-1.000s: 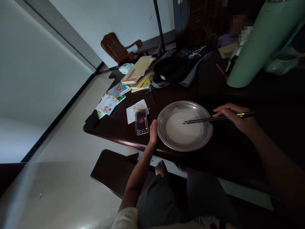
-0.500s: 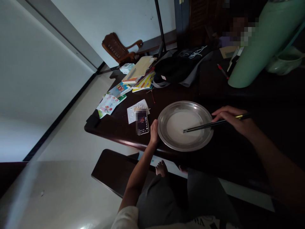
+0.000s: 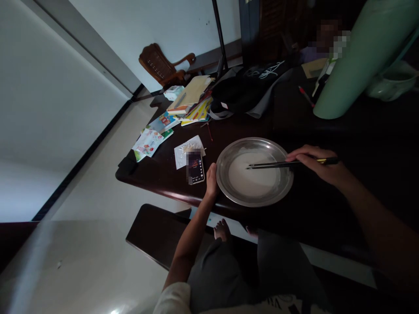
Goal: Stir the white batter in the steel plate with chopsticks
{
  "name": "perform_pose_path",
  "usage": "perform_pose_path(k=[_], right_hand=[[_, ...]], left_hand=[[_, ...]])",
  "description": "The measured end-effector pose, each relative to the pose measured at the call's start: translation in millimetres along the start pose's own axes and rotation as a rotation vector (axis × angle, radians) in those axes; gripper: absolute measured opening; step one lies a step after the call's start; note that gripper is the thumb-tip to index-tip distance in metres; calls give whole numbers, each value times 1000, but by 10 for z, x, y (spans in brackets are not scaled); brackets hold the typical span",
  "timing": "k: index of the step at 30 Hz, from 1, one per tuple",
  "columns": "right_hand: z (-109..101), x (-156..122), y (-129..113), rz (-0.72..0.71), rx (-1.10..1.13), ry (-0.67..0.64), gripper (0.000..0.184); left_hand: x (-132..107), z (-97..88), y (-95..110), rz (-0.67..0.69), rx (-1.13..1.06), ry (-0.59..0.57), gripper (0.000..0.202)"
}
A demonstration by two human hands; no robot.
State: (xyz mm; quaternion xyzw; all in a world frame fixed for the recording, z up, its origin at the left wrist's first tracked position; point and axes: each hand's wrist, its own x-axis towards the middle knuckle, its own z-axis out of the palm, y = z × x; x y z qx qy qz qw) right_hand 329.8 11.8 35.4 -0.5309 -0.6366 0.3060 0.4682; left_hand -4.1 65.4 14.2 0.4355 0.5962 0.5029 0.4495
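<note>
A round metal plate [image 3: 225, 157] holding a pale white liquid [image 3: 258, 181] sits on the dark wooden table [image 3: 314, 209]. My right hand [image 3: 319, 163] is closed on a pair of dark chopsticks [image 3: 271, 165], whose tips reach over the liquid near the plate's middle. My left hand [image 3: 211, 181] rests against the plate's left rim, fingers curled at its edge. A phone [image 3: 195, 168] with a lit screen lies just left of that hand, on a white paper [image 3: 183, 152].
Books and papers [image 3: 191, 100] are piled at the far end of the table beside dark cloth [image 3: 242, 93]. A tall green vessel [image 3: 356, 56] and green bowl [image 3: 389, 83] stand at the right. Another person sits beyond. A wooden chair [image 3: 160, 65] stands by the wall; a bench [image 3: 153, 233] lies below.
The chopstick tips swung down toward the plate's near side, then back up and left over the liquid. My left hand stayed on the rim.
</note>
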Motion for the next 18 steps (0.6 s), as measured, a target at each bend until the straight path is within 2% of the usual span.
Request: perform_pose_path(k=[3,8,12,14,18], right_hand=[[-28,5,-6,52,66,79,31],[17,2,-50,14,46,-53,29],[-52,9,1,21,44,57,29],[-77,8,24,31,72,66,29],[61,-2,-39,32,87,-70,29]], left_hand=[[-2,2,9,-1,2,-9,54],[11,-2,-18,-11,0,-9,54],[15,-12,-34,20,23,-8,53],[16,-18,-36,35,30,-13,52],[24,-24,-38,35,21,-32,51]])
